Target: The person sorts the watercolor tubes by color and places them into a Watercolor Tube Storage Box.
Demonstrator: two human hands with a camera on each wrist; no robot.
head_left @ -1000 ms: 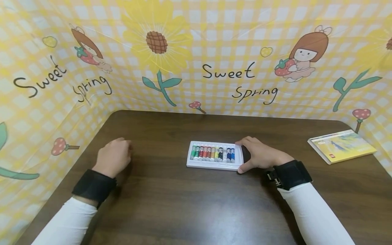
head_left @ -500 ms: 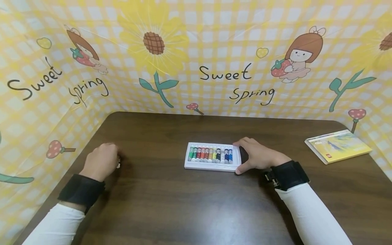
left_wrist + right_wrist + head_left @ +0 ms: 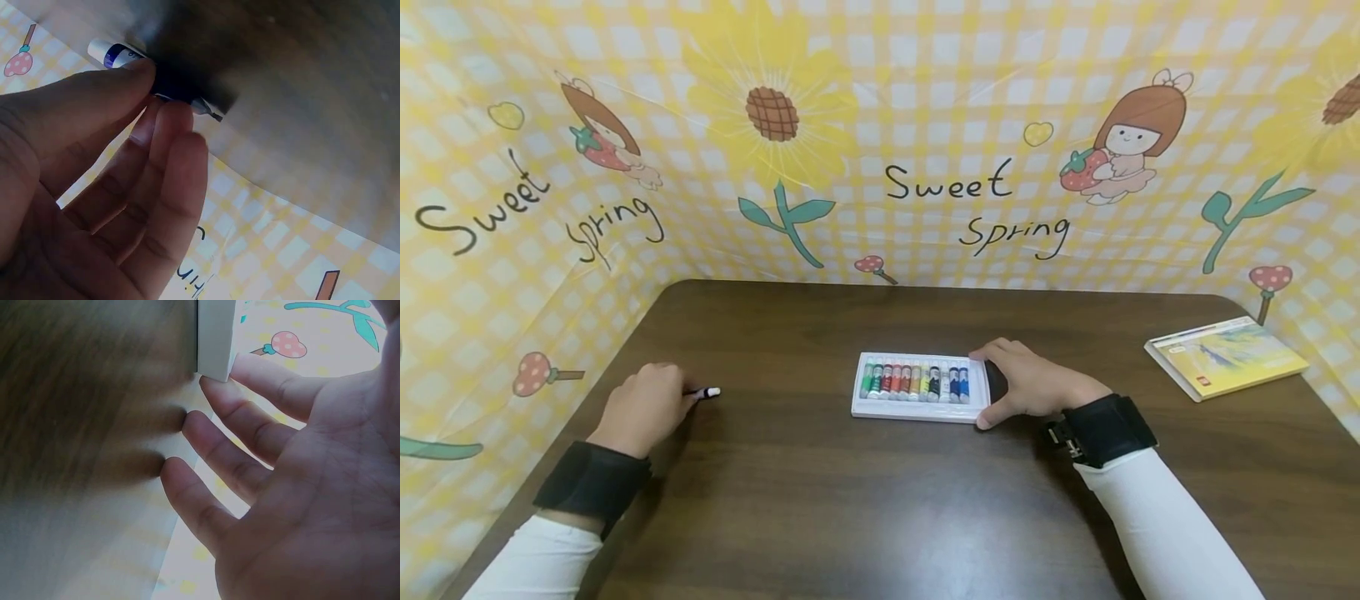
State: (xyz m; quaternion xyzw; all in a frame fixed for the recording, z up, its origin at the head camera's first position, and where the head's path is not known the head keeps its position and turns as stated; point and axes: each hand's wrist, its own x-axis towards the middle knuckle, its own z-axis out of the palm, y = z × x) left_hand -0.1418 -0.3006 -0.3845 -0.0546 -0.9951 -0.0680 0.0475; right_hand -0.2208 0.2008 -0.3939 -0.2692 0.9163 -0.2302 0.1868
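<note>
At the left side of the table, my left hand (image 3: pixel 642 407) pinches a small paint tube (image 3: pixel 703 393), its white end pointing right. Close up in the left wrist view, the tube (image 3: pixel 172 84) has a dark blue-purple body and a tapered grey tip, held between thumb and fingertips. My right hand (image 3: pixel 1039 385) spans the right end of a white tray (image 3: pixel 917 412), thumb at its near corner and index finger at its far corner. A row of several coloured paint tubes (image 3: pixel 915 381) lies in this tray. In the right wrist view, two fingertips meet the tray's corner (image 3: pixel 216 340).
A yellow flat box (image 3: pixel 1228 358) lies at the right of the dark wooden table (image 3: pixel 820 500). Yellow checked cloth (image 3: pixel 925 100) with printed flowers and girls rises behind the table and along its left side.
My left hand has shifted left and slightly nearer, and the paint tube's white end has come into sight beside its fingers. My right hand stays at the tray's end.
</note>
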